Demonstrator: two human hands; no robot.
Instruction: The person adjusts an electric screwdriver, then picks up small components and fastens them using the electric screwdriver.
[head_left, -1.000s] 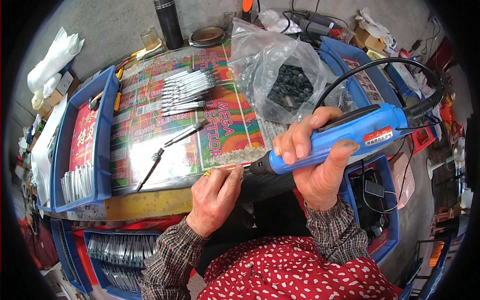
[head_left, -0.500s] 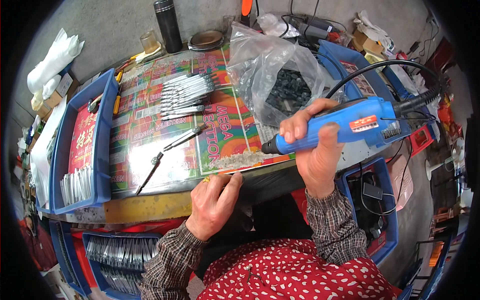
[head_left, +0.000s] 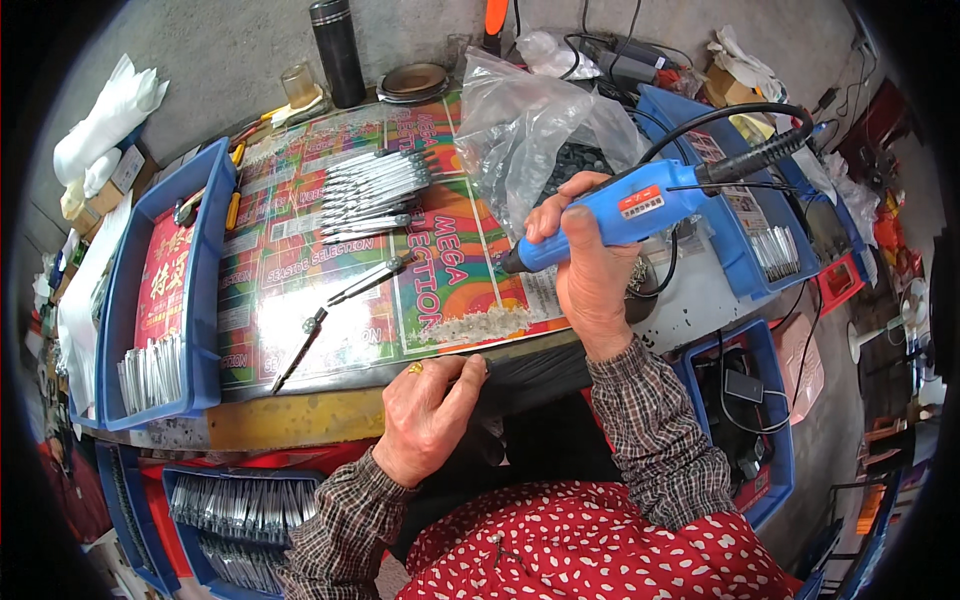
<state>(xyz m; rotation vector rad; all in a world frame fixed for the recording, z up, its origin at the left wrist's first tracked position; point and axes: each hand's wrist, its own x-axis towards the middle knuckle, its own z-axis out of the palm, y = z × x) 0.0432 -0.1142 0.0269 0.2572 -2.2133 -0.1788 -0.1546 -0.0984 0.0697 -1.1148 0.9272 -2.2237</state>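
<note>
My right hand is wrapped round a blue corded electric screwdriver, its black nose pointing left above the table. Near the table's front edge, my left hand is closed, thumb and forefinger pinched together. A tiny bit of something shows at its fingertips, too small to name. Beyond it lies a slim silver-and-black rod, with a darker rod close to its lower end. A pile of silver rods with black ends sits farther back.
A clear plastic bag of dark parts stands behind the screwdriver. Blue trays holding silver rods flank the table: one tray left, another right. A lower bin is at right. The tool's black cable loops over the right side. A black flask stands at the back.
My right hand has drawn the screwdriver left and slightly up, its nose rising off the table's front area. The right tray's silver rods now show. My left hand has barely moved.
</note>
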